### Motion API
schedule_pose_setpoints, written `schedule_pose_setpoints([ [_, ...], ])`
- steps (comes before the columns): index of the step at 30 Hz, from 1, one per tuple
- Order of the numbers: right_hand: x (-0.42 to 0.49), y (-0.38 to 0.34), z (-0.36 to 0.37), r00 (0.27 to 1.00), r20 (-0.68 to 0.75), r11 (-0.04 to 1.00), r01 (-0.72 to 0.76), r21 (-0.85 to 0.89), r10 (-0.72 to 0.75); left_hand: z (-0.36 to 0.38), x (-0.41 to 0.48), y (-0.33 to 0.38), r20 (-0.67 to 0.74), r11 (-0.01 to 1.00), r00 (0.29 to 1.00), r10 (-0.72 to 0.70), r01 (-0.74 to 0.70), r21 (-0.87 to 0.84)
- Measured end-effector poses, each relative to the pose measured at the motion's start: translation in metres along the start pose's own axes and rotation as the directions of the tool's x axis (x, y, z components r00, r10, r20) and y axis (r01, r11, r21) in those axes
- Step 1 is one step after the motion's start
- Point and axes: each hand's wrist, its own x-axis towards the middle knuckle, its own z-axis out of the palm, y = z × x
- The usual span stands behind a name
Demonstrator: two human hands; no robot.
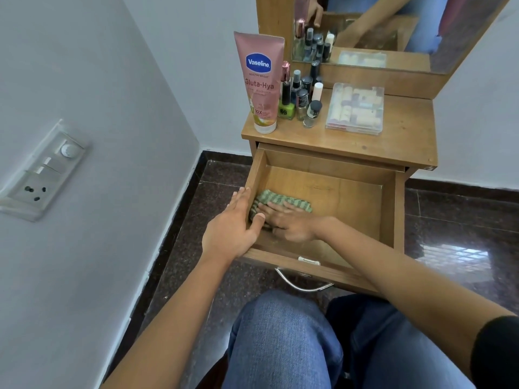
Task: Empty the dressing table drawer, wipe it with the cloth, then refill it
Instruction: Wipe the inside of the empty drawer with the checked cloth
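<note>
Right hand (286,220) is lying flat inside the drawer (398,214), palm down, fingers straight and spread, pressing on the cloth (295,203) without curling round it. The forearm is coming in over the drawer's front-right corner, and the fingers are pointing at the drawer's left wall. Left hand (233,228) is straddling that left wall near the drawer's front corner: fingers are running along the outside, thumb is hooking over to the inside, so it is gripping the wall.

Cloth, green striped, is sitting bunched on the drawer floor against the left wall, its long axis running left to right across the drawer; the right hand is covering part of it. Drawer is standing pulled out, holding the cloth.

Behind the drawer, the table top (351,143) is carrying a pink Vaseline tube (259,82) standing cap down at the left, a cluster of nail polish bottles (302,99) beside it, and a clear plastic box (355,108) of small tubes at the right. Furthest behind the drawer, a mirror (379,23) is reflecting the bottles and box.
</note>
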Motion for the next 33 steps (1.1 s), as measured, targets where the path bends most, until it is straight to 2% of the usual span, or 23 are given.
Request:
schedule_pose_setpoints([
  [6, 0.010, 0.017, -0.023, 0.998, 0.000, 0.996, -0.065, -0.059, 0.065, 0.000, 0.000, -0.003, 0.008, 1.000, 1.000, 0.013, -0.013, 0.027],
  [12, 0.026, 0.031, -0.044, 0.966, -0.065, 0.968, -0.250, 0.024, 0.251, 0.000, 0.001, -0.003, 0.016, 1.000, 1.000, 0.009, -0.010, 0.028],
  [19, 0.025, 0.021, -0.032, 0.927, -0.129, 0.935, -0.342, 0.099, 0.353, -0.001, 0.003, -0.004, 0.016, 1.000, 1.000, 0.001, -0.001, 0.001],
  [26, -0.020, 0.037, -0.017, 0.897, -0.086, 0.892, -0.413, 0.183, 0.433, -0.001, 0.004, -0.006, 0.033, 1.000, 0.999, -0.015, 0.015, 0.005],
  [33, -0.079, 0.058, 0.003, 0.816, -0.047, 0.794, -0.544, 0.270, 0.576, -0.003, 0.003, -0.003, 0.063, 0.999, 0.998, -0.032, 0.032, -0.005],
])
